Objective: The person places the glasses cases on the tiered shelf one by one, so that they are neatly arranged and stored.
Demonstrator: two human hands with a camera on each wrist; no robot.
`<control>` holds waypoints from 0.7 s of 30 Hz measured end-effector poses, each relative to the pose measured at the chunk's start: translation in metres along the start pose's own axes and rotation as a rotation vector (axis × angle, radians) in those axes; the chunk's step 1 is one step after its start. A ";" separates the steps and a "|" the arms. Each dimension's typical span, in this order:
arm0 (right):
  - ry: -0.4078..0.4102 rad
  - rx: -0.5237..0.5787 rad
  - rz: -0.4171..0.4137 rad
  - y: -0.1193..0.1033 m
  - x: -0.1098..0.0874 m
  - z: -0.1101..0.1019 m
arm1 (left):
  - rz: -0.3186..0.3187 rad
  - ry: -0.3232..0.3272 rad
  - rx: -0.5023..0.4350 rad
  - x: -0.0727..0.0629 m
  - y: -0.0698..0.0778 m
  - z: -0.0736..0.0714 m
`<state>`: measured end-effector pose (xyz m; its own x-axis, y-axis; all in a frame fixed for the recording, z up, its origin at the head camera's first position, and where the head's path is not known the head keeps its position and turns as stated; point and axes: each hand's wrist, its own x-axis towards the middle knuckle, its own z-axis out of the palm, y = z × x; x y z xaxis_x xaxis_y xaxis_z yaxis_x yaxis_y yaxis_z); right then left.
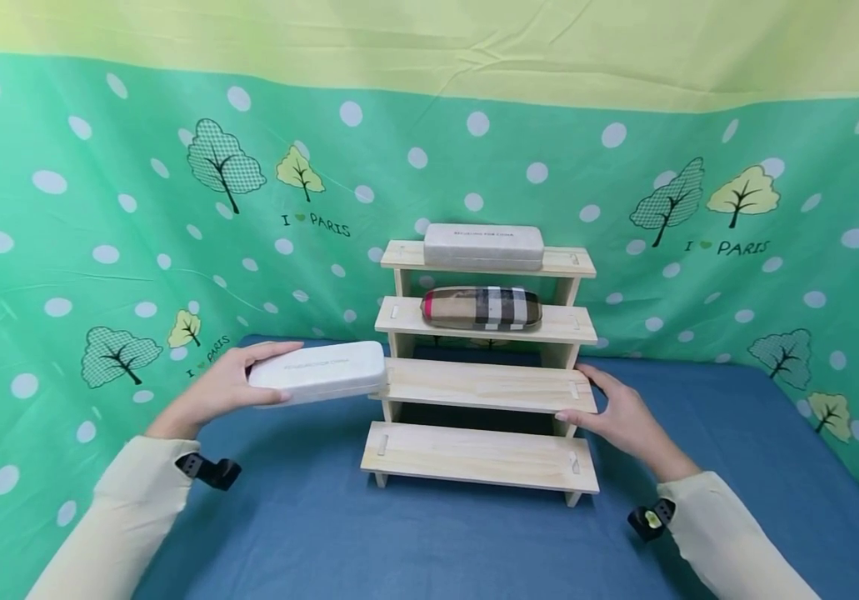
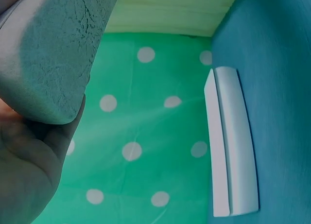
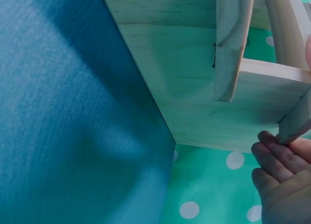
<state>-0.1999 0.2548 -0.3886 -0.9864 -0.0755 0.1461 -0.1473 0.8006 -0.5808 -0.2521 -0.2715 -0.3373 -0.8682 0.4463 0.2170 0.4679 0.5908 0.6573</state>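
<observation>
My left hand (image 1: 222,387) grips a white glasses case (image 1: 324,371) by its left end, thumb along the front edge. The case is level, its right end overlapping the left end of a shelf in the head view. A four-step wooden display rack (image 1: 474,454) stands on the blue cloth. My right hand (image 1: 620,417) pinches the right end of its second-lowest shelf (image 1: 481,385); in the right wrist view, its fingers (image 3: 277,161) curl under the board. A plaid glasses case (image 1: 481,308) lies one shelf higher, and a greyish-white glasses case (image 1: 483,247) sits on the top shelf.
In the left wrist view, a white box-like case (image 2: 235,141) lies on the blue cloth (image 1: 309,525) near the backdrop. A green dotted curtain (image 1: 369,150) hangs close behind the rack and along both sides.
</observation>
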 end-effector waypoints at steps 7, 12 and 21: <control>0.007 0.006 -0.005 -0.002 0.000 -0.001 | 0.042 -0.040 -0.058 0.012 0.007 0.013; 0.008 -0.001 -0.006 -0.003 0.000 -0.001 | 0.075 -0.070 -0.087 0.020 0.013 0.025; 0.004 0.014 0.001 0.001 0.000 0.000 | 0.111 -0.111 -0.136 0.035 0.028 0.048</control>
<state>-0.2002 0.2552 -0.3893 -0.9862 -0.0729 0.1487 -0.1478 0.7923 -0.5920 -0.2614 -0.2065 -0.3457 -0.7856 0.5793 0.2173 0.5264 0.4413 0.7268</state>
